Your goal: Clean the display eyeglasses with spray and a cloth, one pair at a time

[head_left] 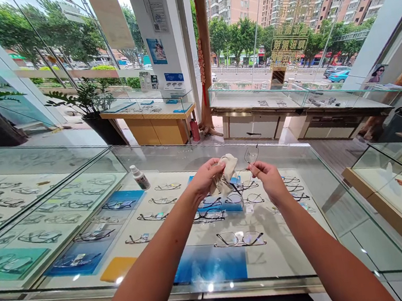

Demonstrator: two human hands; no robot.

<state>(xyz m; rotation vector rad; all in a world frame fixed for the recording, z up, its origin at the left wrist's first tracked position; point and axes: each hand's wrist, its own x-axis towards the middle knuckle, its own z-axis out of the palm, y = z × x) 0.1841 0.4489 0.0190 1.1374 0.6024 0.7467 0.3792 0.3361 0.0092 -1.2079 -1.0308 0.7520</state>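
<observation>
My left hand (207, 177) is closed around a crumpled beige cloth (229, 166), which hangs down below the fingers. In my right hand (268, 178), thumb and fingers pinch a pair of thin-framed eyeglasses (251, 154); one lens stands up above the fingertips. The rest of the frame is hard to make out against the glasses behind it. Both hands are raised over the glass display counter (292, 267), a short gap apart. To the left of my left hand, a small white spray bottle (140, 178) stands upright on the counter top.
Under the glass lie several rows of eyeglasses (239, 238), some on blue cards (209, 264). More display cases stand to the left and at the right (378, 190). Beyond are low cabinets (252, 126), a wooden post (205, 55), a fire extinguisher (194, 130) and potted plants.
</observation>
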